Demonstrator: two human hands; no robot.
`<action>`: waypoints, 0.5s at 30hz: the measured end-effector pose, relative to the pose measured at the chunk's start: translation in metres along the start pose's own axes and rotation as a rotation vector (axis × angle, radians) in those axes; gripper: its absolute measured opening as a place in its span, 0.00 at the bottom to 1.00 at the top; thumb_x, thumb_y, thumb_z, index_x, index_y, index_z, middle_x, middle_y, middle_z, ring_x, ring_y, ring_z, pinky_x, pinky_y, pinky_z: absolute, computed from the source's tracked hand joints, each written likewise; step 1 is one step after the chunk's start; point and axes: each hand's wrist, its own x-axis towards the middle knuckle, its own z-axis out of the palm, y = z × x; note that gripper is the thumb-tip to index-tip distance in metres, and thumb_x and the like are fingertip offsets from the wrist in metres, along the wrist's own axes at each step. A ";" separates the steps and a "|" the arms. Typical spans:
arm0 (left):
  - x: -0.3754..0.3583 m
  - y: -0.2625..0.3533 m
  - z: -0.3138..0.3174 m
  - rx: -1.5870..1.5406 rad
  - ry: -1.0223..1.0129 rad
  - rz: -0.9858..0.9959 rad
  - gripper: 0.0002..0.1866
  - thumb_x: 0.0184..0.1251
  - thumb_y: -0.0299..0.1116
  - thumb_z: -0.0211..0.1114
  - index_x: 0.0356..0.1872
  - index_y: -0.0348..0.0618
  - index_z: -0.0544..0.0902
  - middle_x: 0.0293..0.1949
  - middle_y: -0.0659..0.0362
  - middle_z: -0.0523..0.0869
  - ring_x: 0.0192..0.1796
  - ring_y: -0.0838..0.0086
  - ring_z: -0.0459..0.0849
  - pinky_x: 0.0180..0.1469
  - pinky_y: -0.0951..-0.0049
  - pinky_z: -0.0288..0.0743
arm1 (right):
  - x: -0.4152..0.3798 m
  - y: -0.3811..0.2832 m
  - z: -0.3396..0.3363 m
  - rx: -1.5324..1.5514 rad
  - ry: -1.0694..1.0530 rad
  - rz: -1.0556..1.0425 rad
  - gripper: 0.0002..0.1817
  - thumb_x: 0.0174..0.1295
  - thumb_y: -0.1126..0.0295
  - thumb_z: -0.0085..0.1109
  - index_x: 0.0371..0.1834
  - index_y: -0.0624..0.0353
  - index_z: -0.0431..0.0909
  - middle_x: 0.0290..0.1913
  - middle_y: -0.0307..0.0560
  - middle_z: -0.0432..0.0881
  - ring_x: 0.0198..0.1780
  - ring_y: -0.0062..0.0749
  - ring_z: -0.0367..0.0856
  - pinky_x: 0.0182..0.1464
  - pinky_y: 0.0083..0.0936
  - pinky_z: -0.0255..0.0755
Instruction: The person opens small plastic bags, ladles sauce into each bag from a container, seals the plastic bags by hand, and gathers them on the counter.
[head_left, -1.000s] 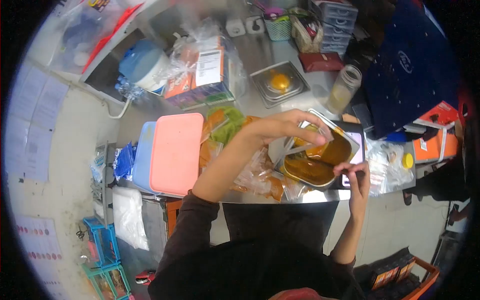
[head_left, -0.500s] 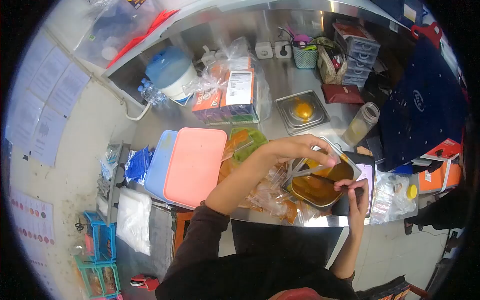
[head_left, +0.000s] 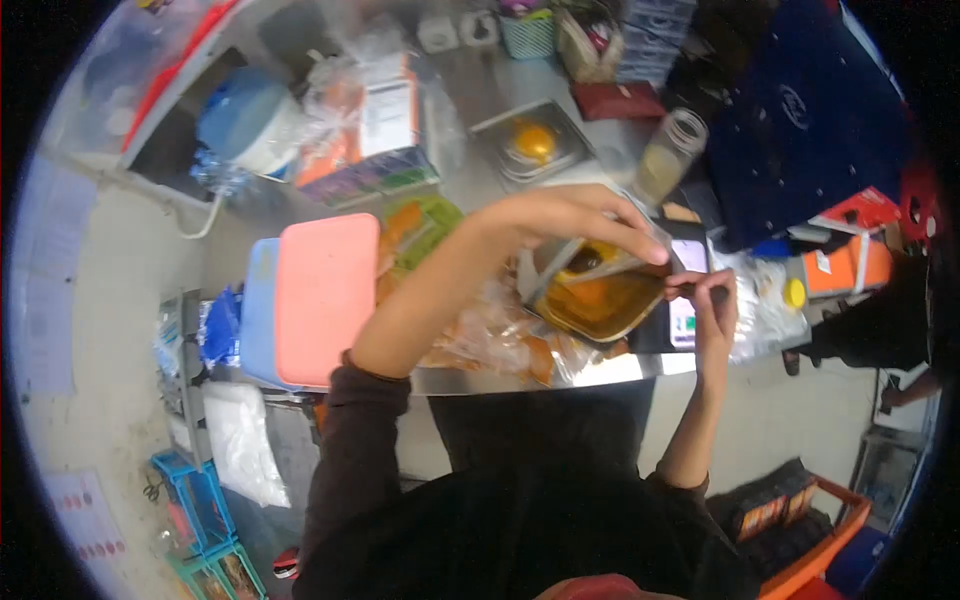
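Observation:
A metal pan (head_left: 594, 328) of orange-brown sauce stands near the counter's front edge. Above its far right side, my left hand (head_left: 585, 222) pinches what looks like a clear plastic bag (head_left: 603, 268), which hangs over the sauce; blur hides its outline. At the pan's right rim my right hand (head_left: 708, 300) has its fingers closed round a thin dark handle; the utensil's other end is hard to make out. Clear bags with orange contents (head_left: 500, 335) lie left of the pan. A phone (head_left: 686, 300) with a lit screen lies behind my right hand.
Pink (head_left: 325, 300) and blue lids lie to the left. Behind the pan are a metal lid (head_left: 560, 125) with sauce on it, a clear jar (head_left: 672, 155) and a bagged box (head_left: 370, 140). A navy bag (head_left: 810, 130) stands right. Another person's hand (head_left: 910, 390) shows far right.
The view has tilted down, so the counter appears higher and farther left. My right hand has come closer to my left hand, at the pan's right side. Both grips stay closed.

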 end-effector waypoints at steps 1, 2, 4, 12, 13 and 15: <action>0.002 0.000 0.000 0.041 0.027 -0.019 0.28 0.60 0.53 0.72 0.52 0.39 0.85 0.54 0.54 0.84 0.61 0.68 0.77 0.67 0.69 0.62 | -0.003 -0.001 -0.007 -0.023 -0.034 0.044 0.06 0.75 0.71 0.48 0.41 0.59 0.63 0.42 0.59 0.83 0.43 0.35 0.81 0.53 0.30 0.74; 0.004 0.000 0.000 0.031 0.014 -0.010 0.28 0.60 0.53 0.72 0.52 0.39 0.85 0.54 0.54 0.84 0.61 0.68 0.77 0.67 0.69 0.62 | -0.003 -0.003 -0.012 -0.072 -0.043 0.049 0.06 0.75 0.71 0.48 0.41 0.59 0.63 0.41 0.57 0.83 0.42 0.34 0.81 0.53 0.30 0.73; 0.008 0.000 0.004 -0.016 0.009 -0.020 0.38 0.45 0.63 0.76 0.49 0.39 0.87 0.52 0.49 0.84 0.60 0.63 0.76 0.64 0.70 0.60 | -0.001 -0.002 -0.014 -0.009 0.013 -0.039 0.06 0.75 0.71 0.48 0.41 0.60 0.63 0.41 0.58 0.83 0.41 0.35 0.81 0.54 0.31 0.73; 0.013 0.003 0.002 0.061 0.050 -0.041 0.28 0.60 0.51 0.72 0.52 0.38 0.85 0.53 0.54 0.84 0.60 0.71 0.77 0.65 0.72 0.63 | -0.005 0.005 -0.021 -0.041 0.000 0.002 0.08 0.76 0.69 0.49 0.41 0.60 0.64 0.45 0.60 0.83 0.43 0.35 0.82 0.54 0.32 0.75; 0.012 0.007 0.003 0.003 0.049 -0.061 0.32 0.54 0.56 0.73 0.51 0.39 0.86 0.54 0.50 0.84 0.63 0.66 0.75 0.67 0.69 0.59 | -0.006 0.004 -0.019 0.027 0.050 -0.054 0.08 0.76 0.69 0.49 0.41 0.60 0.64 0.45 0.60 0.83 0.43 0.36 0.82 0.54 0.32 0.75; 0.012 0.005 0.006 -0.062 0.036 -0.086 0.36 0.49 0.62 0.75 0.49 0.40 0.87 0.56 0.47 0.83 0.65 0.62 0.74 0.70 0.66 0.55 | -0.005 0.004 -0.013 0.097 0.131 -0.148 0.08 0.76 0.68 0.49 0.43 0.60 0.63 0.46 0.61 0.82 0.43 0.36 0.83 0.54 0.34 0.75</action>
